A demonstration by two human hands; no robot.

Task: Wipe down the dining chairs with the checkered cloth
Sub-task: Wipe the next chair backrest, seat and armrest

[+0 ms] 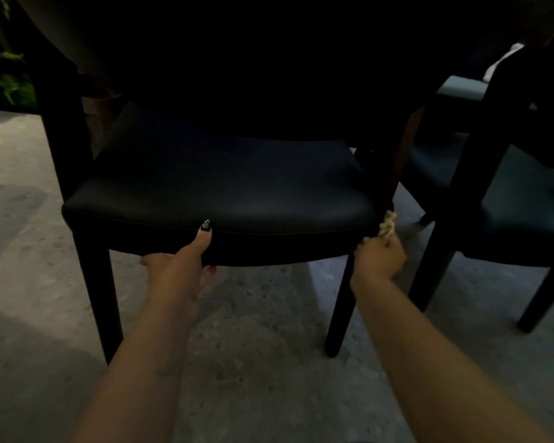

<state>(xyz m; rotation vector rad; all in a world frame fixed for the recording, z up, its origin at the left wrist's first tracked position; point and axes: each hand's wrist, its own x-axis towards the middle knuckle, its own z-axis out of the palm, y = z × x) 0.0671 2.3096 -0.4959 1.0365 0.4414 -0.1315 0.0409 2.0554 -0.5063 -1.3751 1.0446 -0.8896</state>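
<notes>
- The checkered cloth (387, 226) is seen as a pale, bunched wad, gripped in the curled fingers of the right hand (379, 259) against the front right corner of the near chair (218, 190).
- The seat's front edge is clamped by the left hand (181, 260), thumb on top.
- Two dark chairs are counted; the second chair (506, 199) stands to the right.

Dim light, heavy underexposure: the upper half of my view sinks into near black, and the chair (218, 187) in front of me shows only a faint sheen along its seat edge. The pale floor (269, 314) is the brightest area, crossed by soft, broad shadows at left and beneath the seat. My forearms catch weak, warm light from my side. My right hand (379, 259) and the cloth (387, 227) it grips are smeared by motion blur; my left hand (179, 263) reads sharper. Wide-angle distortion bends the chair legs outward toward the edges. Grain and compression soften detail throughout.
</notes>
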